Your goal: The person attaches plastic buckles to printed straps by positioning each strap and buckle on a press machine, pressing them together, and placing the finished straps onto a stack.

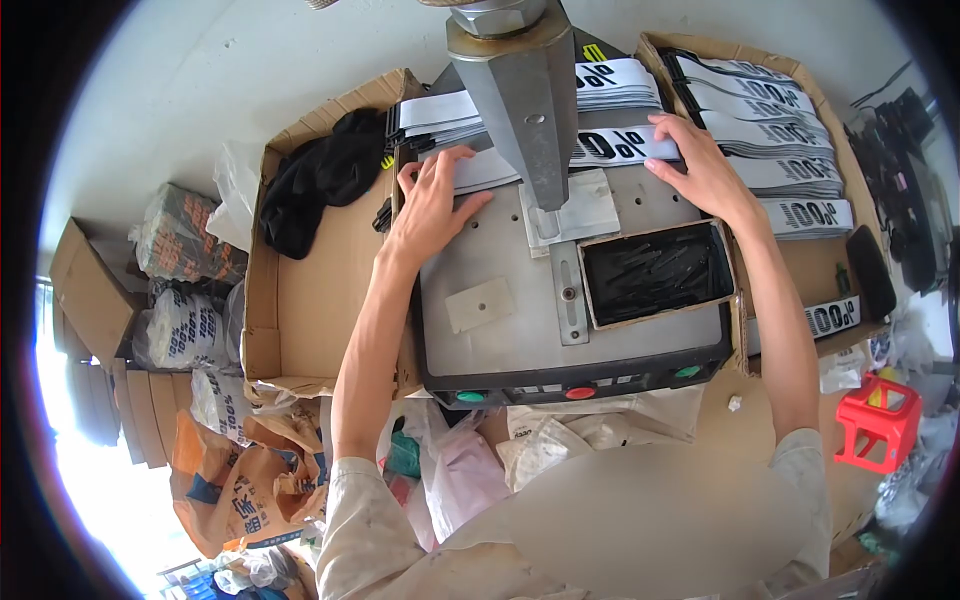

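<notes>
A white strap (612, 147) with black "00%" print lies across the grey metal machine table (480, 345), passing behind the machine's vertical metal head (515, 110). My left hand (432, 205) grips the strap's left part, fingers over the far edge and thumb at the near edge. At the right end, my right hand (700, 168) pinches it across its width between thumb and fingers. Behind it sits a stack of similar straps (620, 85), partly hidden by the head. Under the head's tip is a pale metal block (590, 215).
On the table, a small box (665, 313) holds thin black strips. The left cardboard box (320, 330) contains black fabric (320, 180); the right cardboard box (815, 265) holds several printed straps. Green and red buttons (580, 393) line the machine's front. A red stool (880, 425) stands right.
</notes>
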Motion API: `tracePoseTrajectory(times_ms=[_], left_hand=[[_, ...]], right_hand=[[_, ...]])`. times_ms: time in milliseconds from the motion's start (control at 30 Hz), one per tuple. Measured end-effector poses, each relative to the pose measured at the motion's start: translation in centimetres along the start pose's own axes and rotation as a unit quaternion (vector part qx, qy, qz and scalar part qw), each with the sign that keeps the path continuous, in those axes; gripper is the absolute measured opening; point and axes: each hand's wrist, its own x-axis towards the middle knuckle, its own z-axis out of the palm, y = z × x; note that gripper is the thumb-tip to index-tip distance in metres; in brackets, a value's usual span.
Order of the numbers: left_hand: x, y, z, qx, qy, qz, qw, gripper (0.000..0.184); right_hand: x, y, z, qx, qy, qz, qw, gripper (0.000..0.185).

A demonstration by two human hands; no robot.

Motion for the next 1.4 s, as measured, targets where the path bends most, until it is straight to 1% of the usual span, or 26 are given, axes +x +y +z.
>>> tracePoseTrajectory(times_ms=[167, 267, 333, 367, 400, 500, 533, 567, 600, 633, 667, 700, 733, 767, 800, 833, 867, 900, 933, 1000, 1033, 1067, 1133, 1200, 1267, 1400], left_hand=[[-0.3, -1.3, -0.2, 0.042, 0.003, -0.002, 0.999, 0.044], [-0.1, -1.2, -0.2, 0.056, 0.012, -0.003, 0.998, 0.040], [0.0, -0.9, -0.5, 0.054, -0.014, -0.034, 0.998, 0.040], [-0.1, -0.9, -0.5, 0.054, -0.009, -0.032, 0.998, 0.040], [-0.1, -0.9, -0.6, 0.044, -0.011, -0.030, 0.999, 0.041], [-0.6, -0.8, -1.8, 0.023, 0.002, -0.028, 0.999, 0.043], [-0.7, -0.7, -2.6, 0.016, 0.010, -0.026, 0.999, 0.046], [-0.9, 0.0, -4.5, 0.026, 0.040, -0.011, 0.999, 0.041], [-1.2, -0.1, -6.6, 0.031, 0.052, -0.024, 0.998, 0.041], [-2.3, -0.2, -8.6, -0.006, 0.055, -0.031, 0.998, 0.035], [-3.8, -0.3, -10.3, -0.044, 0.053, -0.038, 0.997, 0.030], [-5.1, -0.2, -11.3, -0.067, 0.078, -0.061, 0.993, 0.021], [-6.8, -1.2, -12.2, -0.050, 0.052, -0.084, 0.994, 0.020], [-8.7, -2.5, -12.8, -0.052, 0.000, -0.124, 0.991, 0.020], [-10.8, -3.4, -12.7, -0.057, -0.055, -0.164, 0.983, 0.020], [-12.5, -3.9, -12.4, -0.050, -0.057, -0.174, 0.982, 0.020], [-14.0, -4.2, -12.0, -0.070, -0.131, -0.219, 0.964, 0.022], [-15.3, -4.3, -11.5, -0.090, -0.206, -0.262, 0.939, 0.025], [-16.4, -4.2, -10.9, -0.086, -0.215, -0.266, 0.936, 0.025], [-17.9, -3.3, -10.1, -0.131, -0.293, -0.276, 0.906, 0.029], [-17.3, -1.7, -10.4, -0.131, -0.320, -0.310, 0.886, 0.033], [-18.1, -1.8, -9.3, -0.129, -0.324, -0.314, 0.883, 0.033], [-19.5, -2.7, -6.6, -0.038, -0.297, -0.231, 0.926, 0.035], [-19.4, -2.6, -6.1, -0.040, -0.312, -0.213, 0.925, 0.036], [-18.8, -2.0, -6.4, -0.113, -0.290, -0.166, 0.936, 0.036], [-18.3, -2.0, -7.2, -0.134, -0.292, -0.155, 0.934, 0.036]], right_hand=[[0.2, -0.3, -0.7, 0.028, -0.026, 0.034, 0.999, 0.038], [0.1, -0.4, -0.8, 0.005, -0.020, 0.030, 0.999, 0.037], [0.0, -0.5, -0.9, -0.055, 0.016, 0.024, 0.998, 0.036], [0.1, -0.2, -1.0, -0.071, -0.009, 0.047, 0.996, 0.034], [0.2, -0.2, -1.3, -0.076, -0.006, 0.043, 0.996, 0.034], [0.4, -1.6, -3.8, -0.089, 0.093, -0.001, 0.992, 0.026], [0.2, -2.5, -5.8, -0.038, 0.097, 0.022, 0.994, 0.024], [-0.4, -3.6, -7.9, 0.014, 0.099, 0.043, 0.994, 0.022], [-1.8, -5.6, -10.1, 0.034, 0.092, 0.065, 0.993, 0.019], [-3.4, -6.8, -11.5, 0.069, 0.080, 0.065, 0.992, 0.016], [-5.3, -8.4, -12.5, 0.049, 0.067, 0.086, 0.993, 0.014], [-7.8, -8.9, -12.6, 0.023, 0.064, 0.105, 0.992, 0.013], [-10.2, -8.5, -12.5, 0.039, 0.020, 0.119, 0.992, 0.015], [-12.5, -7.4, -12.9, 0.037, -0.077, 0.169, 0.982, 0.021], [-14.5, -6.5, -12.9, 0.038, -0.130, 0.168, 0.976, 0.025], [-16.1, -5.8, -12.7, 0.039, -0.182, 0.172, 0.967, 0.030], [-17.4, -4.9, -12.3, 0.050, -0.188, 0.172, 0.966, 0.030], [-18.8, -4.1, -11.9, 0.044, -0.208, 0.209, 0.955, 0.034], [-19.6, -4.0, -11.3, 0.036, -0.227, 0.245, 0.942, 0.039], [-19.5, -4.2, -11.2, 0.054, -0.224, 0.241, 0.943, 0.042], [-19.1, -4.2, -11.2, 0.057, -0.234, 0.272, 0.932, 0.042], [-19.0, -4.1, -11.0, 0.058, -0.243, 0.302, 0.920, 0.041], [-19.1, -3.7, -10.6, 0.060, -0.239, 0.275, 0.929, 0.038], [-19.3, -3.3, -10.3, 0.061, -0.230, 0.306, 0.922, 0.037], [-20.0, -2.6, -10.2, 0.061, -0.230, 0.295, 0.925, 0.036], [-20.3, -2.4, -10.3, 0.049, -0.235, 0.299, 0.924, 0.037]])
